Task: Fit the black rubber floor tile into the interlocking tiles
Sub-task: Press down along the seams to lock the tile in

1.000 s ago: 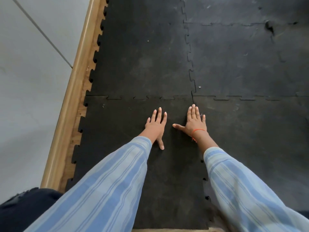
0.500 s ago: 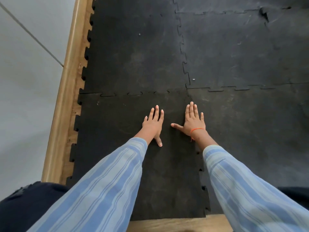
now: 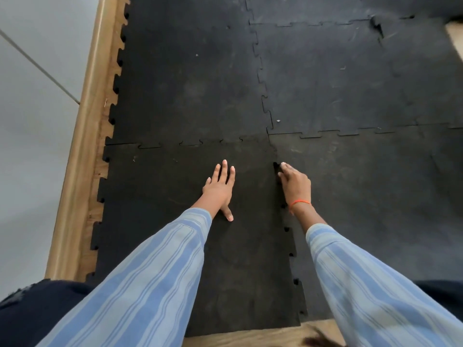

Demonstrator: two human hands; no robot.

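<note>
The black rubber floor tile [image 3: 160, 186] lies at the near left, its toothed far edge meshed with the tile behind it [image 3: 190, 78]. My left hand [image 3: 220, 187] rests flat on it, fingers spread, palm down. My right hand [image 3: 295, 183] is on the tile's right edge, fingers bent, with the fingertips at the seam against the neighbouring tile [image 3: 370, 196]. Along that right seam several notches show as small dark gaps.
A wooden border [image 3: 85, 136] runs along the left, with grey floor [image 3: 30, 121] beyond it. More interlocked black tiles [image 3: 338, 78] fill the far right. Bare wood [image 3: 250, 338] shows at the near edge. A torn spot [image 3: 377, 27] marks a far tile.
My right hand has turned from lying flat to fingers curled at the right seam. My left hand stays flat on the tile. The head camera has shifted a little nearer.
</note>
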